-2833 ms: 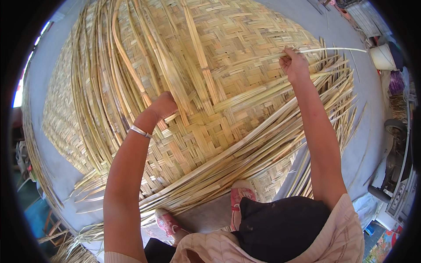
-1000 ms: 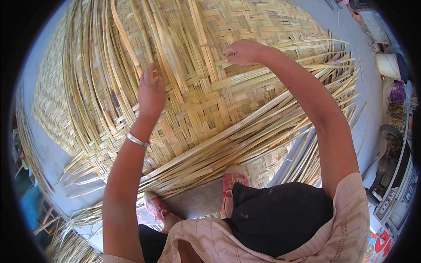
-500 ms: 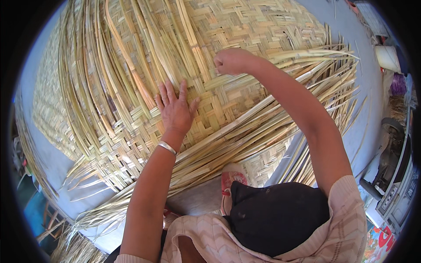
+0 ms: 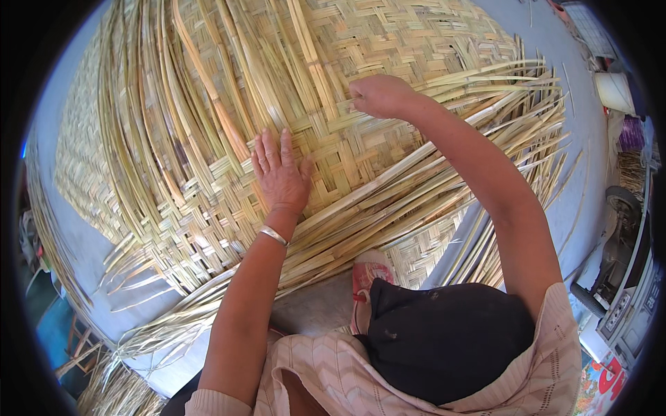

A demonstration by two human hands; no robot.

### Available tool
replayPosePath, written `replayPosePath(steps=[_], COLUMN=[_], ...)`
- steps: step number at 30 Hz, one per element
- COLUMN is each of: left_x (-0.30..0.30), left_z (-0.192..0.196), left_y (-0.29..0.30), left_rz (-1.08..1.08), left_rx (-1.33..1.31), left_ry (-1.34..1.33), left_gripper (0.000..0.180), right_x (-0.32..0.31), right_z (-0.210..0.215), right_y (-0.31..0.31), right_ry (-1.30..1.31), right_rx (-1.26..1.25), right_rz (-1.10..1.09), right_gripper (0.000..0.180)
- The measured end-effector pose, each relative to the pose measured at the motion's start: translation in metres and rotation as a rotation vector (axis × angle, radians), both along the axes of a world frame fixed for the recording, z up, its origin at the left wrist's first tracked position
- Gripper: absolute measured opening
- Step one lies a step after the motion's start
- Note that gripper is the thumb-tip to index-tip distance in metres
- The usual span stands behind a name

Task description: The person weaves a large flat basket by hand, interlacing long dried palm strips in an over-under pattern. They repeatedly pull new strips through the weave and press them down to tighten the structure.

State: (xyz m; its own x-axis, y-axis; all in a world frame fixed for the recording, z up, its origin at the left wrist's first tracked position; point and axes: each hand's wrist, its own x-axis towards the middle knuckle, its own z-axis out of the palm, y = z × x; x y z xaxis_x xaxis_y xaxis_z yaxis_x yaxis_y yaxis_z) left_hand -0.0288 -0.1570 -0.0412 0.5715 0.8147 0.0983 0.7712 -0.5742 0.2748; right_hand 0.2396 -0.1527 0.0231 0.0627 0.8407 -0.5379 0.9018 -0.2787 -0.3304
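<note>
A large mat [image 4: 361, 156] of flat pale-yellow split reeds, woven in a crisscross pattern, spreads before me. My left hand [image 4: 283, 177] lies palm down on its weave, fingers stretched out, the fingertips by the lower ends of long loose strips [image 4: 187, 104] that run away from me. Farther right, my right hand [image 4: 381, 96] is closed in a fist low over the woven part, close to a green-yellow strip. Whatever its curled fingers hold, if anything, is hidden. A bundle of long unwoven reed ends [image 4: 374, 215] crosses between the mat and my body.
My shoe [image 4: 371, 270] rests by the mat's near edge, beside my knee in dark cloth [image 4: 444, 340]. Loose reeds [image 4: 111, 388] lie at the lower left. A vehicle-like thing with small black wheels [image 4: 621, 201] stands at the right, below a white container [image 4: 614, 92].
The view has shifted slightly. My right fist has moved a little to the right over the mat. My left hand stays flat, its fingers slightly closer together.
</note>
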Motion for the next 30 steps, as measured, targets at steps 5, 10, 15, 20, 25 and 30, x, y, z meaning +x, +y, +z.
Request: replayPosePath(steps=[5, 10, 15, 20, 25, 30], left_x=[-0.004, -0.001, 0.002, 0.002, -0.006, 0.002], left_z=[-0.004, -0.003, 0.000, 0.003, 0.014, 0.020], left_y=[-0.003, -0.003, 0.000, -0.002, -0.007, 0.024], left_rz=[-0.009, 0.014, -0.009, -0.009, -0.028, 0.191], left_rx=[-0.026, -0.034, -0.004, 0.000, -0.029, -0.168], left_ry=[0.035, -0.008, 0.064, 0.042, 0.071, -0.141], left_gripper=[0.065, 0.065, 0.066, 0.062, 0.062, 0.060], right_x=[-0.001, -0.003, -0.001, 0.009, 0.012, 0.011], right_z=[0.005, 0.003, 0.002, -0.003, -0.013, -0.020], right_y=[0.005, 0.014, 0.032, 0.033, 0.037, 0.043], right_ry=[-0.090, -0.123, -0.203, -0.002, 0.145, 0.022], right_rx=[0.021, 0.027, 0.095, -0.004, -0.046, -0.186], right_rz=[0.135, 0.212, 0.178, 0.232, 0.301, 0.259], right_gripper=[0.029, 0.030, 0.030, 0.023, 0.024, 0.030])
